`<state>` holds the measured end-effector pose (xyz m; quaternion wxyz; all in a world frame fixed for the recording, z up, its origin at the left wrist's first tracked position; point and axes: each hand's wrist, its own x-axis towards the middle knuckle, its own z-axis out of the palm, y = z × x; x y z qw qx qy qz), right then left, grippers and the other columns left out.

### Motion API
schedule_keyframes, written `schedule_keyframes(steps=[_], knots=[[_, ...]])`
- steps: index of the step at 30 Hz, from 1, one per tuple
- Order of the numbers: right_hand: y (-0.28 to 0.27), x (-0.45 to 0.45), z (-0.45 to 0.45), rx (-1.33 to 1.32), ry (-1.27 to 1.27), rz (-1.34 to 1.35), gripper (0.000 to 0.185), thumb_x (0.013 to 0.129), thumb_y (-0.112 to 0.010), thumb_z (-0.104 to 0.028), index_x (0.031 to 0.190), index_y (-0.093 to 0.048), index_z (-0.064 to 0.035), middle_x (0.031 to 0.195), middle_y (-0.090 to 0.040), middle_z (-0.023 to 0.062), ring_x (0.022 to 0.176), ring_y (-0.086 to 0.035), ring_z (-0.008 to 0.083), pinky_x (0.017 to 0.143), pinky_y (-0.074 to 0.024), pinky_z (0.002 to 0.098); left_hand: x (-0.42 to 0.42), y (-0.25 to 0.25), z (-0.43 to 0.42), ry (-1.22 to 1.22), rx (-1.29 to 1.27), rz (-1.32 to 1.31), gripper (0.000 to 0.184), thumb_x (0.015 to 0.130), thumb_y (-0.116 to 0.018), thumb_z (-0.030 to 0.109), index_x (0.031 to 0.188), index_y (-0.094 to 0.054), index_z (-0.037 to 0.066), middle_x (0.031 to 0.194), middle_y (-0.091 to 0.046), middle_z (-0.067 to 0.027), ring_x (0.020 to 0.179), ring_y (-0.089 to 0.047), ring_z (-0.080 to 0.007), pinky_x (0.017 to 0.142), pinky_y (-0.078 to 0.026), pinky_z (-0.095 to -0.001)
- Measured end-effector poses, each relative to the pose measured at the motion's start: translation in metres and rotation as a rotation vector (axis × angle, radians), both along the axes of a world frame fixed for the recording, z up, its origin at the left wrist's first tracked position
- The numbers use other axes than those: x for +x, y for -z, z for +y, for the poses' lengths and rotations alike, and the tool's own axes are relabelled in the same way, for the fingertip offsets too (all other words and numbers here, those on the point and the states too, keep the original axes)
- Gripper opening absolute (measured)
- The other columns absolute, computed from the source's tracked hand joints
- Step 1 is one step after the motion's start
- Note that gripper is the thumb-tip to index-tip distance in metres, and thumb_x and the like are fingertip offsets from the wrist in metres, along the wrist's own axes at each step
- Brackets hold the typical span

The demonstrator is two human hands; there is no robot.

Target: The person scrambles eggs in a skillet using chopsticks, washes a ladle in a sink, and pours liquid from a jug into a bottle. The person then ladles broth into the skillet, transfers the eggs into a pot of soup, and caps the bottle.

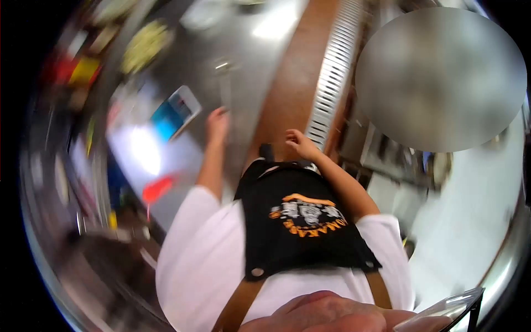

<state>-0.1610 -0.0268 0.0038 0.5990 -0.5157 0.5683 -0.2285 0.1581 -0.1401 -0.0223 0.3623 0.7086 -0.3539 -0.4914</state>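
Note:
My left hand (217, 126) is over the edge of a steel counter (251, 66), its fingers closed around the end of what looks like a thin, long-handled metal utensil (224, 83). Motion blur hides the exact kind of utensil. A blue-and-white rectangular object (176, 113) lies on the counter just left of this hand. My right hand (302, 145) is held in front of my black apron (310, 221), fingers loosely bent and partly apart, with nothing seen in it.
Yellowish shredded food (146, 47) sits at the far left of the counter. Nearer are a white board (166, 160) and a red object (157, 189). A slotted drain grate (334, 66) runs along the brown floor (293, 72). A blurred disc covers the upper right.

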Motion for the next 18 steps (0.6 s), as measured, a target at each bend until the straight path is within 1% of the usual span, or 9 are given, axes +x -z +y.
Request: schedule_keyframes(steps=[1, 3, 4, 6, 11, 14, 15, 16, 18], knots=[[0.006, -0.03, 0.025, 0.028, 0.125, 0.125, 0.043, 0.088, -0.061, -0.019, 0.127, -0.047, -0.0046, 0.114, -0.06, 0.0148, 0.101, -0.059, 0.0225, 0.087, -0.0482, 0.0333, 0.01, 0.006, 0.001, 0.115, -0.134, -0.239, 0.033, 0.08, -0.062, 0.012, 0.112, -0.063, 0.005, 0.106, -0.065, -0.0119, 0.096, -0.062, -0.023, 0.085, -0.048, -0.0332], [-0.005, -0.08, 0.086, 0.17, 0.421, 0.287, 0.038, 0.085, -0.062, -0.019, 0.118, -0.056, -0.0015, 0.103, -0.065, 0.0146, 0.094, -0.062, 0.023, 0.082, -0.0495, 0.0321, 0.029, 0.007, 0.003, 0.245, -0.114, -0.255, 0.043, 0.083, -0.066, 0.017, 0.122, -0.055, 0.004, 0.105, -0.065, -0.0136, 0.094, -0.063, -0.0226, 0.083, -0.049, -0.0322], [0.011, -0.106, 0.128, 0.233, 0.594, 0.35, 0.037, 0.083, -0.063, -0.021, 0.115, -0.057, -0.0017, 0.101, -0.066, 0.0138, 0.09, -0.063, 0.0227, 0.078, -0.0495, 0.0318, 0.027, -0.006, 0.005, 0.23, -0.016, -0.114, 0.047, 0.084, -0.065, 0.018, 0.126, -0.051, 0.003, 0.106, -0.065, -0.0147, 0.094, -0.062, -0.0224, 0.082, -0.049, -0.0318], [0.065, -0.152, 0.225, 0.18, 0.837, 0.553, 0.032, 0.083, -0.062, -0.02, 0.111, -0.059, -0.0031, 0.094, -0.066, 0.0115, 0.081, -0.063, 0.0207, 0.07, -0.0499, 0.0314, 0.051, 0.019, 0.002, 0.348, -0.108, -0.275, 0.048, 0.085, -0.064, 0.018, 0.128, -0.05, 0.002, 0.108, -0.063, -0.0141, 0.093, -0.061, -0.0215, 0.08, -0.049, -0.0318], [0.037, -0.155, 0.417, 0.432, 1.554, 0.294, 0.016, 0.082, -0.058, -0.013, 0.095, -0.062, -0.0057, 0.077, -0.06, 0.0061, 0.059, -0.056, 0.0137, 0.047, -0.0428, 0.0272, 0.039, 0.005, 0.001, 0.474, -0.114, -0.61, 0.041, 0.083, -0.063, 0.018, 0.118, -0.057, -0.003, 0.108, -0.064, -0.0159, 0.094, -0.061, -0.0251, 0.085, -0.046, -0.0341], [0.002, -0.113, 0.469, 0.463, 1.985, -0.045, 0.012, 0.081, -0.057, -0.009, 0.091, -0.063, -0.0054, 0.07, -0.058, 0.0074, 0.053, -0.053, 0.0141, 0.044, -0.0396, 0.0269, 0.038, 0.008, -0.009, 0.476, 0.019, -0.458, 0.044, 0.081, -0.065, 0.02, 0.117, -0.056, -0.004, 0.106, -0.064, -0.0175, 0.096, -0.061, -0.0271, 0.086, -0.046, -0.035], [0.026, -0.1, 0.503, 0.45, 1.863, 0.029, 0.01, 0.082, -0.055, -0.009, 0.088, -0.062, -0.0044, 0.07, -0.058, 0.0086, 0.053, -0.053, 0.0152, 0.044, -0.0398, 0.0271, 0.042, 0.015, -0.014, 0.507, 0.008, -0.464, 0.044, 0.081, -0.065, 0.02, 0.117, -0.056, -0.004, 0.106, -0.064, -0.0175, 0.096, -0.061, -0.0271, 0.086, -0.046, -0.035], [0.018, -0.091, 0.519, 0.567, 2.013, -0.048, 0.012, 0.084, -0.053, -0.009, 0.092, -0.061, -0.0055, 0.075, -0.06, 0.0094, 0.054, -0.054, 0.0155, 0.045, -0.0402, 0.0271, 0.039, 0.016, -0.018, 0.433, 0.05, -0.402, 0.046, 0.081, -0.066, 0.022, 0.118, -0.055, -0.004, 0.107, -0.063, -0.0191, 0.097, -0.06, -0.0297, 0.087, -0.047, -0.0368], [0.024, -0.078, 0.557, 0.427, 2.352, -0.037, 0.015, 0.088, -0.052, -0.013, 0.098, -0.06, -0.0075, 0.08, -0.062, 0.0093, 0.055, -0.056, 0.0161, 0.045, -0.0414, 0.0269, 0.024, 0.011, -0.019, 0.366, 0.078, -0.352, 0.049, 0.08, -0.067, 0.024, 0.119, -0.055, -0.004, 0.107, -0.062, -0.0207, 0.099, -0.06, -0.0324, 0.087, -0.047, -0.0387]])
